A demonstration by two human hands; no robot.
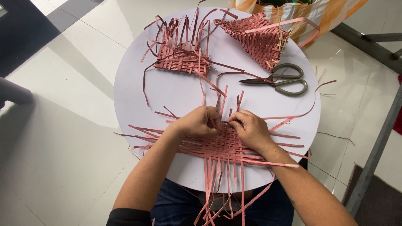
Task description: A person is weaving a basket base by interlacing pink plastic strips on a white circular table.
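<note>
We see a flat woven mat (224, 146) of reddish-pink strips lying at the near edge of a round white table (176, 94), its loose strip ends sticking out on every side and hanging over the near rim. The table stands on a pale, glossy tiled floor (71, 146); dark metal bars (379, 142) cross the right side of the room.

Both hands rest on the far edge of the mat, nearly touching each other. The left hand (196, 122) has its fingers curled and pressed together on the strips there, and the right hand (250, 129) pinches a strip end between thumb and fingertips — which strip exactly, we cannot tell.

Farther off lie a second, smaller woven piece (182, 62) with long loose ends, left of centre, and a cone-shaped woven piece (257, 39) to the far right. Just near of that cone lie scissors (278, 80) with grey-green handles — shut. A striped orange and white bag (301, 12) sits beyond the far edge.
</note>
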